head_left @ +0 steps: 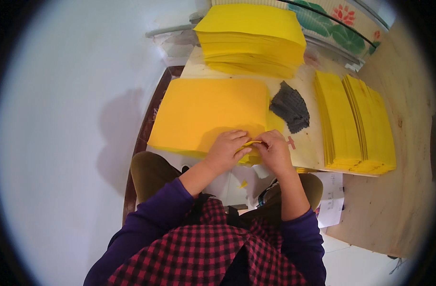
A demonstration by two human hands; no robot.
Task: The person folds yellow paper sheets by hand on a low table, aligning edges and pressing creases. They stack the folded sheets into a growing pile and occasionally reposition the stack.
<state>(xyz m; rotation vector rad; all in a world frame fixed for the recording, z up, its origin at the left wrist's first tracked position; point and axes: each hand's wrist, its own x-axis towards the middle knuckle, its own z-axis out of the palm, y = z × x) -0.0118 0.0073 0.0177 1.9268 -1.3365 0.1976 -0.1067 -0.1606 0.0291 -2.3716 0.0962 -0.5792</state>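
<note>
A broad stack of orange-yellow sheets (208, 102) lies on the wooden table in front of me. At its near right corner both hands meet. My left hand (229, 151) rests over the corner, its fingers closed on the edge of a yellow sheet (251, 143). My right hand (273, 150) pinches the same raised edge between thumb and fingers, just right of the left. How many layers they hold is too small to tell. A dark grey ribbed cloth (290, 107) lies right of the stack, beyond my right hand.
A taller stack of yellow sheets (249, 35) stands at the back. Bundles of folded yellow pieces (339, 119) lie along the table's right side. A wooden panel (408, 114) rises at the far right, a white wall (60, 119) at the left. Yellow scraps (243, 184) lie below the table edge.
</note>
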